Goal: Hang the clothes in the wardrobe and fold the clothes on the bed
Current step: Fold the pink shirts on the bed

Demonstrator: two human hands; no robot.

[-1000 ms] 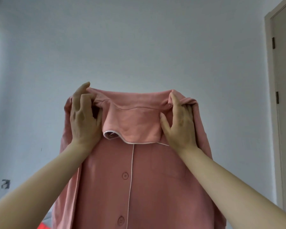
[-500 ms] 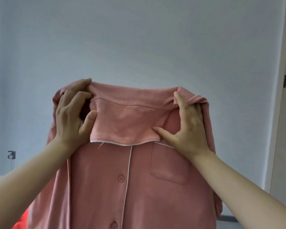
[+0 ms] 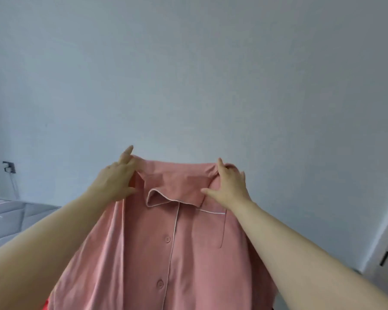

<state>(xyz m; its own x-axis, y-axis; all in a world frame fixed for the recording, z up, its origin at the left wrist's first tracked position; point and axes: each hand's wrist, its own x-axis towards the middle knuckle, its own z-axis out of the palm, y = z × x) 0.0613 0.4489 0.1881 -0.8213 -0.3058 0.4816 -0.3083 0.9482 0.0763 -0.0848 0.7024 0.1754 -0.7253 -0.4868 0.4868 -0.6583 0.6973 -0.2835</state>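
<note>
A pink pajama shirt (image 3: 177, 253) is being held up in the air before a pale wall (image 3: 188, 74), its front turned toward the camera and its body hanging freely below. The left shoulder is being pinched by the left hand (image 3: 114, 182), whose fingers are curled over the top edge just beside the collar (image 3: 177, 189). The other shoulder is being gripped by the right hand (image 3: 230, 189), fingers hooked over the top fold and thumb pressed on the front cloth near the collar's corner. Both grips are being kept closed on fabric, not spread. Whether a hanger is inside cannot be told.

The garment is judged to be light, soft and limp: it is draping and creasing under its own weight, so no shape is being kept except where it is supported. Hold is best taken at the shoulder seams, where doubled cloth is offering a firm pinch and the buttoned front (image 3: 167, 239) and chest pocket (image 3: 211, 229) are being left to hang flat. The knit is probably being stretched a little if it is pulled hard at the collar.

Part of a grey bed (image 3: 9, 218) is being shown low at the left, well apart from the shirt.
</note>
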